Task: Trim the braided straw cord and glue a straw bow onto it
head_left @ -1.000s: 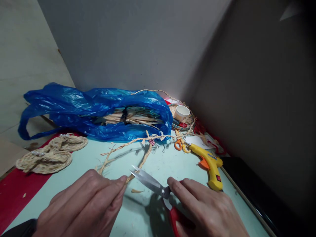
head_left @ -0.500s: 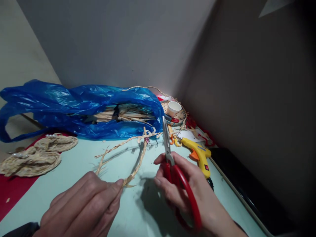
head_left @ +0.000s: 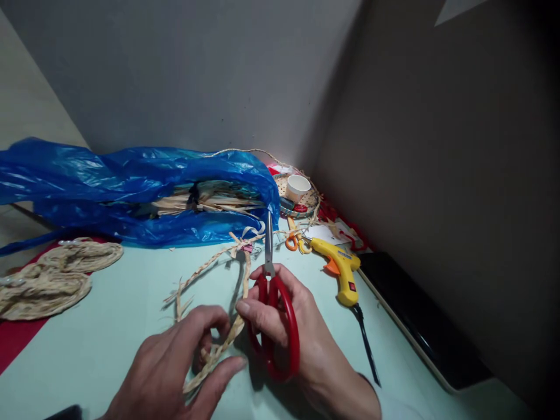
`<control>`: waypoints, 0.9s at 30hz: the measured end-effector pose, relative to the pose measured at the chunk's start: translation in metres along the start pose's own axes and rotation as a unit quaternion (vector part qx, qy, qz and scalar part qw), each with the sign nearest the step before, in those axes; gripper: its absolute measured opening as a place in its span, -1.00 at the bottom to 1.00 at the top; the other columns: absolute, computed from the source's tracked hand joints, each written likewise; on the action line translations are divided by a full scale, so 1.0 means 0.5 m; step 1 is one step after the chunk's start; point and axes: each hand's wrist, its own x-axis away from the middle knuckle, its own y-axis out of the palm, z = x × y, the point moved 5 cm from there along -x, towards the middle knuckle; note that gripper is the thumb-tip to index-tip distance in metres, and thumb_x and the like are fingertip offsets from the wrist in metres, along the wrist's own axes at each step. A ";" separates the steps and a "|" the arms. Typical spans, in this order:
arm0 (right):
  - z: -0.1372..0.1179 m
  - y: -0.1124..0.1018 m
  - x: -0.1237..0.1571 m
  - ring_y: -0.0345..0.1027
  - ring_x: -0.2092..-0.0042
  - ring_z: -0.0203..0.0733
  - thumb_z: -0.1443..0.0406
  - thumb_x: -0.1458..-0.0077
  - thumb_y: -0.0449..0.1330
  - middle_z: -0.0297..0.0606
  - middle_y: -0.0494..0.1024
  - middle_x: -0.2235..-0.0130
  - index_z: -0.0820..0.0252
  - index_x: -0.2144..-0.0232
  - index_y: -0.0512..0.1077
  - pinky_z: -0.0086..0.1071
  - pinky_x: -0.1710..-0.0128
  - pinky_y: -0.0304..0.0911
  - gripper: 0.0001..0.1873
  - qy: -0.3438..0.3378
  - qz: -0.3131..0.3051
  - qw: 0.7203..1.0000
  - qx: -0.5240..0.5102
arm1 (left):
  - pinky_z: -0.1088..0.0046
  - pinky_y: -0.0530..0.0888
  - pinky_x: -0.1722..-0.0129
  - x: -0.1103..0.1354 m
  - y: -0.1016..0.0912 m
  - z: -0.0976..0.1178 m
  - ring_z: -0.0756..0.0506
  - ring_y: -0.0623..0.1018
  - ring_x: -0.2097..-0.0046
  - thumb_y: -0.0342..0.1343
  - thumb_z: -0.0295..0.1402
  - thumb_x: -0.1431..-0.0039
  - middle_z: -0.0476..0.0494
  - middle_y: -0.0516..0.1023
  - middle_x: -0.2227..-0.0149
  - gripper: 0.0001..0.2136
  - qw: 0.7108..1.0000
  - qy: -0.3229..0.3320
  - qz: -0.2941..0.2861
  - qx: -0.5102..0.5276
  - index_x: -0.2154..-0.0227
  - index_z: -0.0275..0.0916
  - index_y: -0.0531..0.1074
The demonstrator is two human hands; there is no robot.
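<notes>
A pale straw braid point(head_left: 219, 356) curves across my left hand point(head_left: 175, 361), between its thumb and curled fingers. The left thumb and index finger stand apart, so the hold is loose; the lower fingers are partly hidden. My right hand point(head_left: 284, 326) is closed around red-handled scissors point(head_left: 291, 332). Their blades point away from me and look closed. The right thumb also presses the braid near the scissor handles. At its far end the braid meets a small pink clip point(head_left: 247, 248). Another length of braid point(head_left: 199, 271) runs left from there, with frayed ends.
A blue plastic bag point(head_left: 131, 169) of dry straw lies along the wall. Two woven soles point(head_left: 48, 286) rest on red cloth at left. To the right are a yellow glue gun point(head_left: 343, 268), a black-screened device point(head_left: 420, 321), orange-handled scissors point(head_left: 292, 240) and a basket holding a white cup point(head_left: 298, 186).
My right hand has moved left with the scissors and now touches the braid. My left thumb and index finger have parted from their pinch. The view has shifted slightly right.
</notes>
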 end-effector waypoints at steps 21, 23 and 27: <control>-0.012 -0.006 -0.021 0.33 0.48 -0.39 0.32 0.21 0.51 -0.51 0.50 0.48 0.10 0.22 0.30 -0.54 0.44 0.27 -0.45 0.008 0.019 1.000 0.020 | 0.61 0.40 0.49 -0.038 0.008 -0.026 0.03 0.50 0.57 0.16 -0.11 -0.10 0.16 0.51 0.62 -0.83 0.942 -0.269 -0.095 0.178 0.48 -0.03 0.53; -0.017 -0.005 -0.023 0.33 0.48 -0.40 0.34 0.21 0.51 -0.53 0.50 0.48 0.11 0.21 0.29 -0.55 0.44 0.28 -0.43 -0.001 0.019 1.000 0.005 | 0.63 0.41 0.50 -0.035 0.009 -0.029 0.02 0.49 0.56 0.18 -0.11 -0.07 0.15 0.52 0.58 -0.84 0.931 -0.292 -0.097 0.195 0.45 -0.03 0.54; -0.022 -0.013 -0.029 0.34 0.49 -0.40 0.33 0.25 0.52 -0.53 0.49 0.47 0.10 0.21 0.27 -0.54 0.45 0.29 -0.40 -0.012 0.045 0.999 -0.011 | 0.63 0.48 0.37 -0.037 0.013 -0.030 -0.04 0.59 0.38 0.27 -0.11 0.01 0.09 0.61 0.44 -0.80 0.919 -0.319 -0.098 0.212 0.36 -0.06 0.55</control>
